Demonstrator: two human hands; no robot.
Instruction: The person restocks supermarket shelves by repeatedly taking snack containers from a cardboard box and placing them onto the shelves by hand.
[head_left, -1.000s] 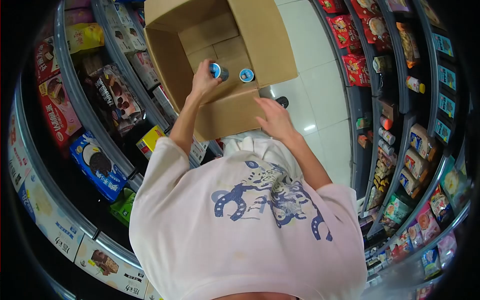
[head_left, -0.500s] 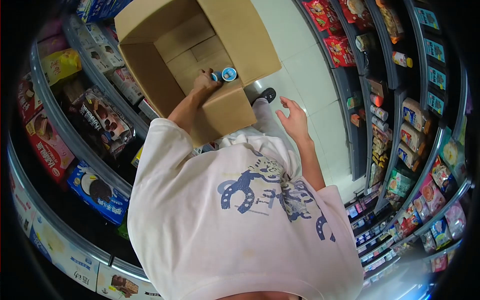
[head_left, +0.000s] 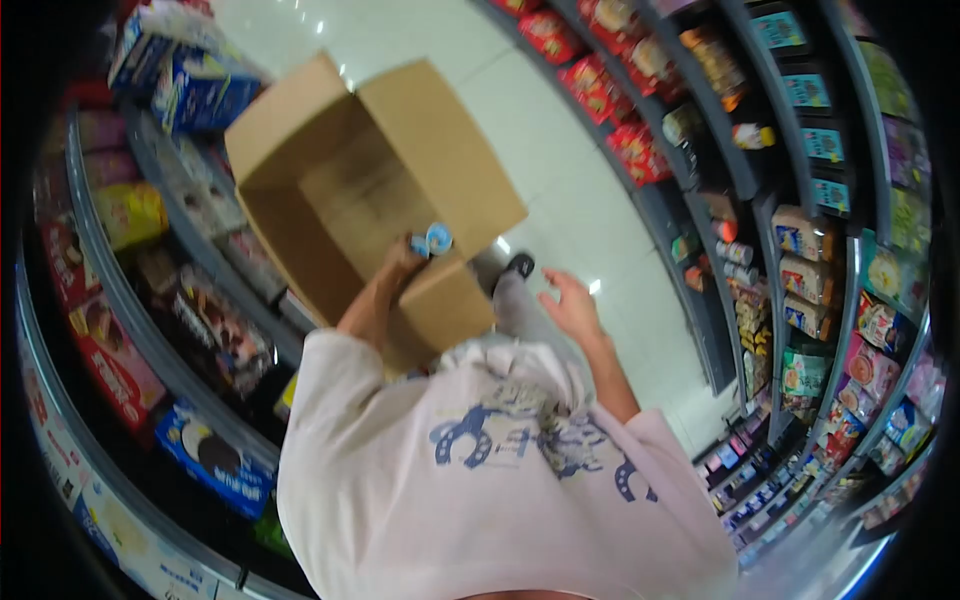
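My left hand (head_left: pixel 405 256) reaches into an open cardboard box (head_left: pixel 440 312) and is closed on a small blue container (head_left: pixel 420 246). Against it sits a second blue container with a round, light-coloured top (head_left: pixel 438 238); whether my fingers hold that one too is hard to see. Both are near the box's right inner corner, above the front flap. My right hand (head_left: pixel 572 303) hangs outside the box on the right, fingers apart and holding nothing, above the floor near my shoe (head_left: pixel 521 264).
Shelves of packaged snacks curve along the left, with a blue biscuit pack (head_left: pixel 215 455) on one. Blue cartons (head_left: pixel 205 90) stand beyond them. Another shelf (head_left: pixel 700 340) runs along the right with red bags (head_left: pixel 638 152). Pale tiled floor (head_left: pixel 560 180) lies between.
The view has shifted, so the box sits lower in it and more floor shows beyond. My left hand still grips at the blue containers; my right hand stays open beside the box.
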